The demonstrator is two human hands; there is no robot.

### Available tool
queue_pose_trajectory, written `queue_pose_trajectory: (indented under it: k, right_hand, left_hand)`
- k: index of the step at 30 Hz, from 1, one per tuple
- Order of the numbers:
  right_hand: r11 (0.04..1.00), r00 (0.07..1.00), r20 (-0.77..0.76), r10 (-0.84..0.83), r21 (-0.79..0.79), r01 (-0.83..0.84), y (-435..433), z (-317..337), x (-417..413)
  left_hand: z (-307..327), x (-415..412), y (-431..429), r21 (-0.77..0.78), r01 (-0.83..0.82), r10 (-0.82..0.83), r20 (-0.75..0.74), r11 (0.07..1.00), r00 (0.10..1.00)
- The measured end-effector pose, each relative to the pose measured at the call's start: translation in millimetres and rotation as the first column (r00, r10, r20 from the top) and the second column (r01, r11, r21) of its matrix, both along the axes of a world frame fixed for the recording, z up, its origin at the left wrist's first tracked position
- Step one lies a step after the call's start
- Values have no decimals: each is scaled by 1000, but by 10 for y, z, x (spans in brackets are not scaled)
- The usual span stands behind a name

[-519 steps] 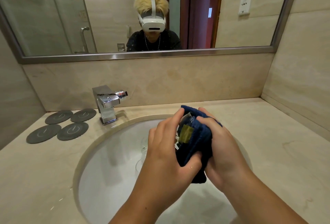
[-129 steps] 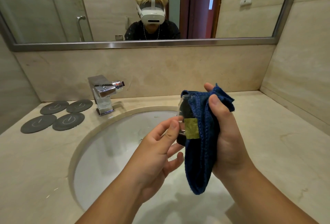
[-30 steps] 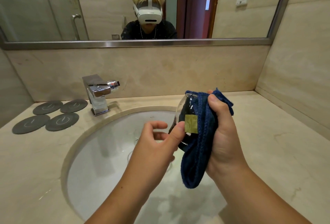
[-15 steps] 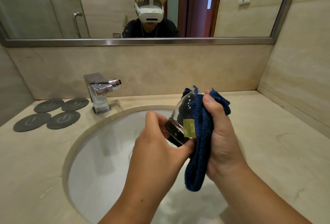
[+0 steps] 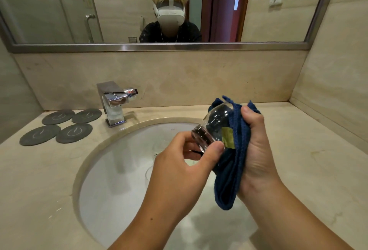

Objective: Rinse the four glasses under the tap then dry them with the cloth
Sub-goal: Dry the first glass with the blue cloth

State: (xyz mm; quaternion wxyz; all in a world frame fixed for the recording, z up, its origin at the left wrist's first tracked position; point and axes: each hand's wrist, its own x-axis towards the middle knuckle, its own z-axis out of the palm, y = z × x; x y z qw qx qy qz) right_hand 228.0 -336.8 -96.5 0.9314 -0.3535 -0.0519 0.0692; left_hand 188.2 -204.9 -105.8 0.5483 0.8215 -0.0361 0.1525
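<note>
A clear glass [image 5: 216, 125] with a yellowish label is held tilted over the basin, its thick base toward me and to the left. My left hand [image 5: 179, 172] pinches that base between thumb and fingers. My right hand [image 5: 256, 150] grips a dark blue cloth [image 5: 232, 170] wrapped round the glass's right side, with part of the cloth stuffed inside the glass. The loose end of the cloth hangs down. No other glasses are in view.
A chrome tap [image 5: 114, 102] stands at the back left of the white sink [image 5: 111, 180], with no water running. Several round grey coasters [image 5: 57, 126] lie on the beige counter [image 5: 310, 162] left of the tap. A mirror [image 5: 123, 6] spans the wall behind.
The glass has tipped further, its base swinging toward me and left. My left hand shifted its pinch along the base. My right hand keeps the cloth round the glass.
</note>
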Motion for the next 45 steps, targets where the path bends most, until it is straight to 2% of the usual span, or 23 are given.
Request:
queue_pose_trajectory:
  k: [2, 6, 8, 10, 13, 16, 19, 28, 31, 36, 41, 43, 45]
  right_hand:
    - [1000, 1000, 7, 28, 9, -28, 31, -4, 3]
    - [999, 999, -12, 39, -27, -40, 37, -39, 30]
    - [999, 1000, -11, 17, -38, -17, 19, -49, 46]
    - [996, 1000, 5, -20, -85, 20, -3, -23, 39]
    - [981, 997, -29, -70, -182, 64, -47, 11, 43]
    - [961, 987, -58, -152, -240, 135, -88, -16, 88]
    - [949, 975, -60, -213, -249, 192, -141, 5, 103]
    - [956, 985, -61, -165, -257, 144, -153, 81, 59]
    - [950, 993, -78, -87, -306, 59, -87, 76, 26]
    - [903, 999, -34, 9, -430, -23, 30, 7, -42]
    - [791, 994, 1, 112, -606, -89, -30, -124, -36]
    - [742, 988, 25, 150, -664, -96, -53, -146, -38]
    - [733, 983, 78, 164, -676, -69, -28, -133, -53]
  left_hand:
    - [-14, 15, 15, 32, -44, 43, 35, 999, 998]
    - [-56, 56, 52, 245, -100, 37, 250, 964, 967]
    - [-66, 78, 72, 285, -114, 21, 310, 952, 951]
    - [-56, 83, 101, 213, -92, 24, 301, 973, 953]
    - [8, 90, 173, -56, -25, 34, 165, 998, 986]
    - [60, 157, 333, -260, -2, 18, 58, 966, 998]
    - [93, 235, 509, -356, 3, 4, 19, 934, 1000]
    - [198, 228, 740, -297, 2, -39, -120, 955, 992]
    - [154, 165, 741, -275, -12, -26, -135, 961, 991]
    - [81, 134, 715, -345, -36, -16, -147, 938, 989]
    - [70, 135, 788, -396, -19, -28, -114, 918, 993]
    - [72, 126, 804, -384, -3, -39, -103, 923, 994]
    - [72, 123, 806, -387, 3, -47, -104, 922, 993]
